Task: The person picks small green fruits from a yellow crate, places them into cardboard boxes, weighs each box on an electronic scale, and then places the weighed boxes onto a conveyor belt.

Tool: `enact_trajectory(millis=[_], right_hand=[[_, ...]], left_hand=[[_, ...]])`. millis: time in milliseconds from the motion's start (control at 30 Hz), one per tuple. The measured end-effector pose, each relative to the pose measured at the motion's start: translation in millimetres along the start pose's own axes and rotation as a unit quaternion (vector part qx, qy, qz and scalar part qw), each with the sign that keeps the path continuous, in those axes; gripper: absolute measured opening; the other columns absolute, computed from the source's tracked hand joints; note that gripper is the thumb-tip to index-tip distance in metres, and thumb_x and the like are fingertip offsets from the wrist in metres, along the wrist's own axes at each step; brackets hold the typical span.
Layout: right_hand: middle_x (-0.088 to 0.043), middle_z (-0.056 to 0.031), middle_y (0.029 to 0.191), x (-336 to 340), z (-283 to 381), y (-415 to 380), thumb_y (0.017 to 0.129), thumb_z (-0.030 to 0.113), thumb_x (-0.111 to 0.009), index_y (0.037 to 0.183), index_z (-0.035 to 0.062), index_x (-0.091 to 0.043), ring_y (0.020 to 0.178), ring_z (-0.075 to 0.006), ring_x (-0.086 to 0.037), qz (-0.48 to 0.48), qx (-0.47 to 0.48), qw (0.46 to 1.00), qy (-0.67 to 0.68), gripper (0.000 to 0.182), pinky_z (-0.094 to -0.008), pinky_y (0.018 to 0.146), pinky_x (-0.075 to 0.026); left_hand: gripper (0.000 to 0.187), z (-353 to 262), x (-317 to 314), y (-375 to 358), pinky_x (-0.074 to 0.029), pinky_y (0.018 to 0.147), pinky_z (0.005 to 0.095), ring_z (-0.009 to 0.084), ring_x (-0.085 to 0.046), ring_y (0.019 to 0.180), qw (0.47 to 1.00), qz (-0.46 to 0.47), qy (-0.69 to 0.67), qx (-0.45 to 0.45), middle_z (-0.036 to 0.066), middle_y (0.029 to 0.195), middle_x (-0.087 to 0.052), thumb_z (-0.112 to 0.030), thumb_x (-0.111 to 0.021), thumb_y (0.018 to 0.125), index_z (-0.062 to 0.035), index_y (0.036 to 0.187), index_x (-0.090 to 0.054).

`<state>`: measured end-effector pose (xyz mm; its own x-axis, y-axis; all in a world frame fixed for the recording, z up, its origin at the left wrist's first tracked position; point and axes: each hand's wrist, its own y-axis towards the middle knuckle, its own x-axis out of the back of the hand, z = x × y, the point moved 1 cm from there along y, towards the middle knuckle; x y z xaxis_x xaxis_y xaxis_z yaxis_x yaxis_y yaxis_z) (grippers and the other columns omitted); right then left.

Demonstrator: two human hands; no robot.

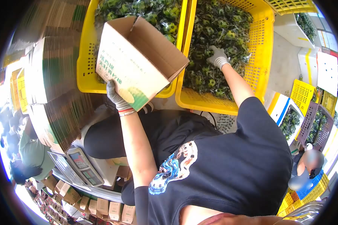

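My left hand (117,98), in a grey-and-white knit glove, grips the lower edge of a cardboard box (133,69) with green print. The box is tilted, its top flaps up and its mouth facing up and right. It overlaps the left yellow crate (83,71), which holds green fruits (150,15) in clear wrappers. My right hand (218,57), gloved the same way, reaches into the right yellow crate (260,48). Its fingers are apart and touch the wrapped green fruits (210,77) there. Part of the fingertips is hidden among the wrappers.
Tall stacks of flattened cardboard (56,71) stand on my left, with a scale (83,167) below them. Filled boxes (114,210) line the bottom left. Crates of green fruits (319,123) stand at right, near another person (307,165). A second person (34,153) is at far left.
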<state>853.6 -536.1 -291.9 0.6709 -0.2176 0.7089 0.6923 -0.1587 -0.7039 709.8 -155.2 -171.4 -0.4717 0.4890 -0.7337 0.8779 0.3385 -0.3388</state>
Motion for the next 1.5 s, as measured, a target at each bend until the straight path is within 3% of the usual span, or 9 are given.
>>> enact_trajectory(millis=[167,467,700,833,1033,1200,1367,1433,1500], right_hand=[[-0.057,-0.0242,0.111,-15.3,-42.0,-9.1,0.070,0.029,-0.070,0.115,0.0177,-0.059,0.108,-0.0359,-0.056,-0.085,0.096,0.980,0.149,0.048,-0.0381,0.091,-0.045],[-0.006,-0.0217,0.147,12.3,37.2,29.2,0.079,0.018,-0.068,0.141,0.0284,-0.033,0.117,-0.0416,-0.049,-0.026,-0.161,0.986,0.046,0.071,-0.0421,0.088,-0.052],[-0.001,-0.0185,0.151,-4.5,24.1,67.4,0.082,0.003,-0.061,0.141,0.0299,-0.031,0.111,-0.0368,-0.055,-0.049,-0.148,0.986,0.063,0.072,-0.0388,0.078,-0.056],[-0.005,-0.0209,0.150,16.0,34.3,7.0,0.076,0.023,-0.072,0.141,0.0276,-0.033,0.112,-0.0349,-0.054,-0.006,-0.085,0.995,0.055,0.076,-0.0380,0.091,-0.050],[-0.032,-0.0206,0.129,57.3,5.2,-84.8,0.060,0.021,-0.081,0.116,0.0184,-0.057,0.107,-0.0382,-0.053,-0.326,0.138,0.928,0.116,0.061,-0.0348,0.101,-0.041],[-0.057,-0.0141,0.104,164.7,64.9,-230.8,0.056,0.015,-0.085,0.107,0.0106,-0.059,0.098,-0.0310,-0.055,-0.588,0.411,0.695,0.039,0.057,-0.0395,0.085,-0.048],[-0.030,-0.0203,0.142,148.2,149.3,-305.2,0.071,0.021,-0.069,0.120,0.0230,-0.058,0.110,-0.0343,-0.055,-0.267,0.466,0.843,-0.010,0.050,-0.0393,0.084,-0.052],[-0.031,-0.0214,0.143,137.2,153.1,-298.3,0.073,0.021,-0.068,0.121,0.0206,-0.057,0.111,-0.0359,-0.055,-0.168,0.589,0.781,0.123,0.049,-0.0387,0.086,-0.051],[-0.060,-0.0175,0.117,153.4,141.5,-285.3,0.076,0.011,-0.068,0.119,0.0108,-0.058,0.101,-0.0243,-0.062,-0.171,0.613,0.731,0.245,0.043,-0.0302,0.084,-0.050]], left_hand=[[0.074,-0.5,-3.7,-2.4,-0.042,0.096,0.0424,0.0299,-0.051,0.111,0.997,0.053,-0.042,0.047,0.016,0.122,-0.052,-0.033,-0.070,0.071,0.0006,0.130,-0.039],[0.071,-10.6,-0.2,-16.3,-0.045,0.093,0.0416,0.0290,-0.054,0.108,0.996,0.069,-0.057,0.032,0.016,0.120,-0.054,-0.030,-0.071,0.073,0.0012,0.129,-0.040],[0.071,-10.0,11.6,-14.8,-0.044,0.095,0.0426,0.0309,-0.054,0.109,0.993,0.050,-0.097,0.033,0.018,0.120,-0.054,-0.023,-0.070,0.073,0.0022,0.131,-0.038],[0.069,-10.4,3.6,-8.5,-0.045,0.094,0.0430,0.0316,-0.055,0.106,0.992,0.058,-0.103,0.048,0.018,0.118,-0.055,-0.021,-0.070,0.072,0.0029,0.130,-0.039],[0.068,-19.9,-6.0,-9.4,-0.044,0.095,0.0431,0.0318,-0.054,0.108,0.996,0.063,-0.055,0.042,0.019,0.119,-0.055,-0.020,-0.069,0.072,0.0034,0.129,-0.040],[0.063,-7.5,-3.0,-6.5,-0.046,0.094,0.0426,0.0325,-0.057,0.104,0.989,0.087,-0.007,0.118,0.021,0.116,-0.056,-0.020,-0.067,0.073,0.0080,0.124,-0.044],[0.061,26.6,-4.5,-12.7,-0.049,0.090,0.0445,0.0329,-0.059,0.102,0.988,0.105,-0.105,0.042,0.022,0.115,-0.057,-0.029,-0.062,0.077,0.0058,0.124,-0.045],[0.062,30.1,-6.3,-16.0,-0.051,0.088,0.0451,0.0317,-0.061,0.099,0.983,0.094,-0.153,0.032,0.019,0.116,-0.057,-0.035,-0.062,0.079,0.0018,0.126,-0.045],[0.064,35.4,5.6,-13.4,-0.052,0.087,0.0453,0.0306,-0.061,0.098,0.983,0.056,-0.173,0.013,0.017,0.117,-0.057,-0.043,-0.061,0.080,-0.0028,0.128,-0.046]])
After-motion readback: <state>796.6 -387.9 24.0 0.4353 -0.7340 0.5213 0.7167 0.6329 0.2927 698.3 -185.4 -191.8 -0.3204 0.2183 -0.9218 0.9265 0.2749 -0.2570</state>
